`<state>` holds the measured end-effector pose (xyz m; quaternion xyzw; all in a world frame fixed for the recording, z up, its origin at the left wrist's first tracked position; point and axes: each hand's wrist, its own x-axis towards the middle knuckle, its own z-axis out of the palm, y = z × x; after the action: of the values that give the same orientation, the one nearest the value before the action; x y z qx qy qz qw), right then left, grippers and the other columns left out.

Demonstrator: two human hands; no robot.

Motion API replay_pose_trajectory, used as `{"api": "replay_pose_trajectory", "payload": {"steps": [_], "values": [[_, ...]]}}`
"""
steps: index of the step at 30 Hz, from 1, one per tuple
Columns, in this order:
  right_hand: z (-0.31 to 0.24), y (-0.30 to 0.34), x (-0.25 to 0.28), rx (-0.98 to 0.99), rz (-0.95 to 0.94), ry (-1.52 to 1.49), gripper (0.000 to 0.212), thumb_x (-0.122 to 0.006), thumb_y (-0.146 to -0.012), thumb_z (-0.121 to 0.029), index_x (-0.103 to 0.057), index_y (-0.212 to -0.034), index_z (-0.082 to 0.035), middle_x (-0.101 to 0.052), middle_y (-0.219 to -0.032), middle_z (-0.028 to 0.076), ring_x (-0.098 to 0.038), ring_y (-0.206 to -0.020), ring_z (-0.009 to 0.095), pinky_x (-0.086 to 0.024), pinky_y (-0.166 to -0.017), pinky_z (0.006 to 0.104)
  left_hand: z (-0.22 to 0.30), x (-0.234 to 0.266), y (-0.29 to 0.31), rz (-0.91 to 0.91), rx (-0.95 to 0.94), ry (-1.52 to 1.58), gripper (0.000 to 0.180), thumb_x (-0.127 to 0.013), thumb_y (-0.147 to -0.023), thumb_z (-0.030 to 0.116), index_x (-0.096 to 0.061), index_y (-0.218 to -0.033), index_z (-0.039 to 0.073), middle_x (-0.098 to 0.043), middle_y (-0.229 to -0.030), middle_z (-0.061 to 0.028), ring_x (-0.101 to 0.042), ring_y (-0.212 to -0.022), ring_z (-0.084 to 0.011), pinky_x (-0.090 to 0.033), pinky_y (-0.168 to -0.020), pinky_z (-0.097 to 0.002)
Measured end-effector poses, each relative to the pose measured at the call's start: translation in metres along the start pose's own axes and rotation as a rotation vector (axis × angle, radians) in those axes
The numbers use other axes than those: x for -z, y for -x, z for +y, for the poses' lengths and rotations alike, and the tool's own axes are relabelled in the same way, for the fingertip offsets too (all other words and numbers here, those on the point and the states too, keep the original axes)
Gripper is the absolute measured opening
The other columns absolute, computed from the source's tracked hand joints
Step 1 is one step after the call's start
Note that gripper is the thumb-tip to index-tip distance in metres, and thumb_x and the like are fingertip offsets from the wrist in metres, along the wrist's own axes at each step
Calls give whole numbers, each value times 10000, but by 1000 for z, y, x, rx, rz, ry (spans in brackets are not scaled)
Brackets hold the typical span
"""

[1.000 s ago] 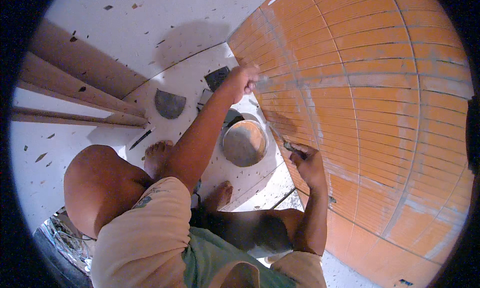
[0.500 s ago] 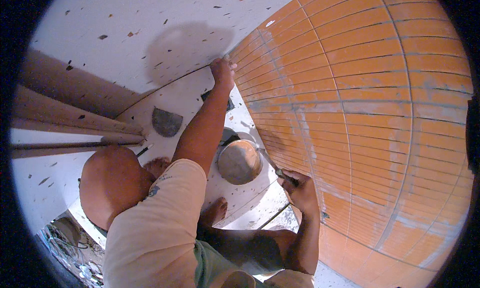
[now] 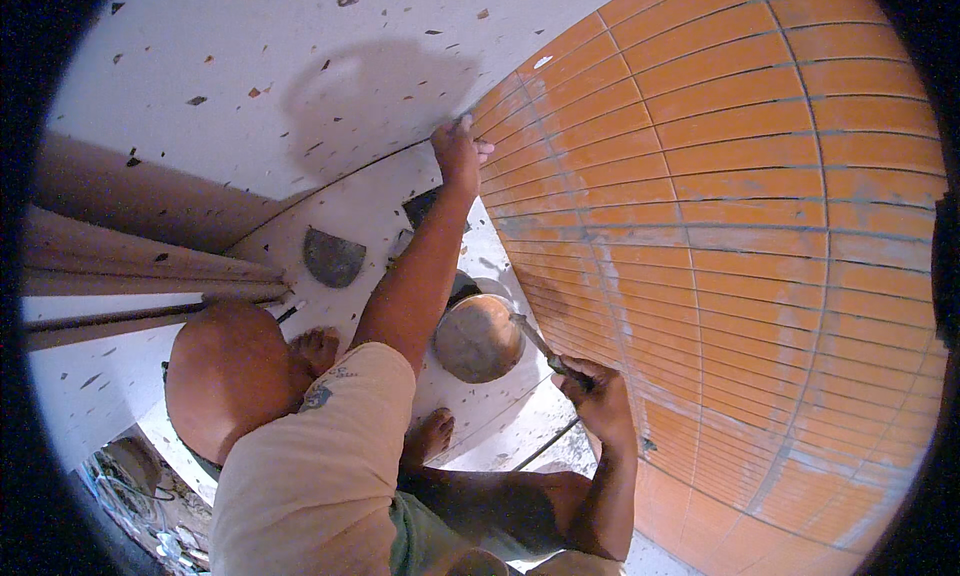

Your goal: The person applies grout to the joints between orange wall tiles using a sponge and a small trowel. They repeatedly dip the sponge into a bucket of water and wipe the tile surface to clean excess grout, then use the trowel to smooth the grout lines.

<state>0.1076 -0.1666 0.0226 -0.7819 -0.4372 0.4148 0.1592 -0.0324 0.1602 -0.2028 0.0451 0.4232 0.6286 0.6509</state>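
My left hand (image 3: 458,156) reaches up to the corner where the white speckled wall (image 3: 230,66) meets the orange tiled wall (image 3: 720,216). Its fingers are bent together at the joint, with a bit of grey at their tips that I cannot make out. Lower down, my right hand (image 3: 603,401) grips the dark handle of a putty knife (image 3: 540,342) with a narrow blade. The blade's tip touches or overlaps the rim of a round bucket (image 3: 478,341) of grey-brown material. Grey smears and dark joint lines run across the tiles.
A dark grey half-round piece (image 3: 333,258) lies on the pale speckled floor, and a dark flat piece (image 3: 422,208) lies beside my left forearm. My bare feet (image 3: 430,436) flank the bucket. Long boards (image 3: 140,266) stand at the left; cables and debris (image 3: 140,496) fill the lower left.
My left hand has shifted slightly right and its fingers have turned along the corner. My right hand and the putty knife have dropped a little, staying by the bucket. The view has tilted slightly.
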Motion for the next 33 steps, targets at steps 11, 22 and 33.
{"api": "replay_pose_trajectory", "payload": {"steps": [11,22,33], "values": [[-8,2,1,40,-42,15,283,-703,-834,-45,-691,-1112,11,-715,-974,119,-642,-875,168,-509,-808,301,-55,55,-83,-1,50,-106,225,-570,-835,66,-519,-1038,-16,-606,-773,-106,-600,-614,-188,-463,-513,-318],[-14,9,0,40,-23,33,282,-688,-811,-4,-698,-1093,5,-715,-997,159,-669,-903,199,-521,-807,308,-8,-10,-26,153,155,54,281,-487,-893,101,-466,-1135,-40,-641,-887,-176,-641,-684,-222,-512,-648,-340],[-18,21,5,159,2,-21,286,-697,-827,42,-673,-1112,36,-701,-981,94,-644,-854,151,-515,-780,272,46,-63,53,6,4,211,574,-575,-854,132,-315,-1330,-53,-633,-1025,-166,-633,-661,-208,-465,-559,-285]]}}
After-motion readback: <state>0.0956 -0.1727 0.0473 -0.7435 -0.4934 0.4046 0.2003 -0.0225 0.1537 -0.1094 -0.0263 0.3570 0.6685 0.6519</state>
